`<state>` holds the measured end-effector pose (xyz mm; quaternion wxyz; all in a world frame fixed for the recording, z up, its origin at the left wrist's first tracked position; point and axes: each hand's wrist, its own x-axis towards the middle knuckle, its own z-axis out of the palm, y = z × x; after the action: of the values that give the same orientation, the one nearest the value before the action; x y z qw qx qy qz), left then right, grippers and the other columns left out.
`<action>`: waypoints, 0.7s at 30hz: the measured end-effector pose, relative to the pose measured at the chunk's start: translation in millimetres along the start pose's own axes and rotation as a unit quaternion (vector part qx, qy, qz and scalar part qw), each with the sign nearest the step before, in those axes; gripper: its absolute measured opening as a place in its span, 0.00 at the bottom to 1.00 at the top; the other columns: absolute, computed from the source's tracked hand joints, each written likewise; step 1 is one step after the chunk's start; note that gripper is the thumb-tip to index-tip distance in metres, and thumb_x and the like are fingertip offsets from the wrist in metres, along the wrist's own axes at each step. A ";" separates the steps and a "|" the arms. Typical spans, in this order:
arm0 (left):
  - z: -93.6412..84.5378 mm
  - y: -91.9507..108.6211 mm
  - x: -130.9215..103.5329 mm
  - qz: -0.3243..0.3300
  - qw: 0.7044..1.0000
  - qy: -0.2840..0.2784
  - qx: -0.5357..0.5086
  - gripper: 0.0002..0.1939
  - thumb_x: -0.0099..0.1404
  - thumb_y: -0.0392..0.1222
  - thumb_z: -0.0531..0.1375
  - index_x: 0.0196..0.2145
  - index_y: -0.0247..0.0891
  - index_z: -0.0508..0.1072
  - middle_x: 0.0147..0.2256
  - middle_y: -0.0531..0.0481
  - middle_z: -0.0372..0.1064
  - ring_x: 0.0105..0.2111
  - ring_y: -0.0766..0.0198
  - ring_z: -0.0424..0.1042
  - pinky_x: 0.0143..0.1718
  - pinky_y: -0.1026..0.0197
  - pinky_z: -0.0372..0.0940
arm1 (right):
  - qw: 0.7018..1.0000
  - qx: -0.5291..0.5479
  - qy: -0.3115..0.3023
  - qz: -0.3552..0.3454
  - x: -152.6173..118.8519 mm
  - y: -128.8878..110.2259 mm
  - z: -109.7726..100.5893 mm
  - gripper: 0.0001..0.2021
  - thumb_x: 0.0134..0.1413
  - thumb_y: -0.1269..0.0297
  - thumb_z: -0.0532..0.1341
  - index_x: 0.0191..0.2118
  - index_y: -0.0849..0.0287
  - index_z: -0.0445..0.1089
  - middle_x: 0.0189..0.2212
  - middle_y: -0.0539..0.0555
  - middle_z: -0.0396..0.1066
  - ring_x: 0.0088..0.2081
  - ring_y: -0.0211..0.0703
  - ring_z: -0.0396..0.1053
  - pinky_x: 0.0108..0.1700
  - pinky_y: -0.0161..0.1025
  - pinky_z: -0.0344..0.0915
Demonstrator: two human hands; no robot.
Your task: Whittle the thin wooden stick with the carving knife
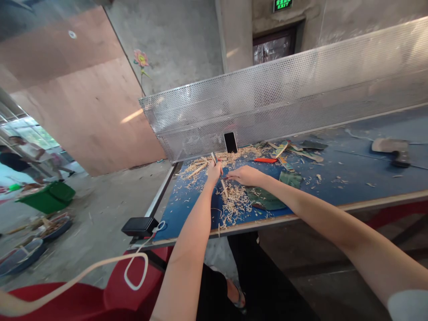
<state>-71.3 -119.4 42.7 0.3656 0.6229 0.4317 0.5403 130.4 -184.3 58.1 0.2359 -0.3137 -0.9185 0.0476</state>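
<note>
My left hand [214, 171] is closed around a thin, pale wooden stick [224, 189]. One end of the stick pokes up above the fist, and the other slants down toward the wood shavings [236, 207]. Just to the right, my right hand [246, 175] is closed, its fingertips close to the stick. Something small and dark shows at those fingertips, too small to name. Curled shavings lie on the blue tabletop [182, 207] below and behind both hands. A dark green piece of cloth or sheet [267, 199] lies under my right forearm.
A phone [230, 142] leans against the perforated metal screen [267, 93]. An orange-red object [265, 160] and colourful strips [301, 153] lie to the right. A hatchet-like tool [391, 147] is farther right. A black box [139, 226] with a white cable sits at the left corner.
</note>
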 end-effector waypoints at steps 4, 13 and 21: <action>2.8 -6.3 1.9 -0.003 1.000 -0.001 -0.015 0.08 0.76 0.47 0.57 0.45 0.40 0.68 0.14 0.61 0.58 0.13 0.65 0.57 0.22 0.62 0.53 | 0.999 0.026 -0.025 0.009 -0.2 -4.4 -4.5 0.14 0.73 0.63 0.58 0.50 0.52 0.83 0.34 0.56 0.82 0.34 0.47 0.74 0.40 0.41 0.59; 2.4 -6.2 0.0 -0.007 1.000 0.008 -0.008 0.08 0.76 0.45 0.56 0.46 0.39 0.69 0.15 0.61 0.57 0.15 0.64 0.59 0.24 0.62 0.55 | 0.994 0.072 -0.082 -0.022 -3.8 -3.4 -9.5 0.13 0.72 0.65 0.58 0.44 0.56 0.81 0.31 0.54 0.80 0.28 0.40 0.67 0.35 0.39 0.55; 1.6 -2.9 -1.1 0.006 1.000 0.010 -0.002 0.06 0.76 0.46 0.57 0.44 0.41 0.68 0.15 0.61 0.59 0.15 0.65 0.59 0.24 0.62 0.55 | 1.000 0.007 -0.010 0.009 -1.3 3.6 -2.4 0.15 0.74 0.62 0.56 0.48 0.53 0.82 0.34 0.56 0.81 0.33 0.46 0.71 0.38 0.40 0.55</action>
<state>-70.2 -119.4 39.4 0.3591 0.6191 0.4308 0.5498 134.4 -182.4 58.9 0.2287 -0.3196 -0.9177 0.0587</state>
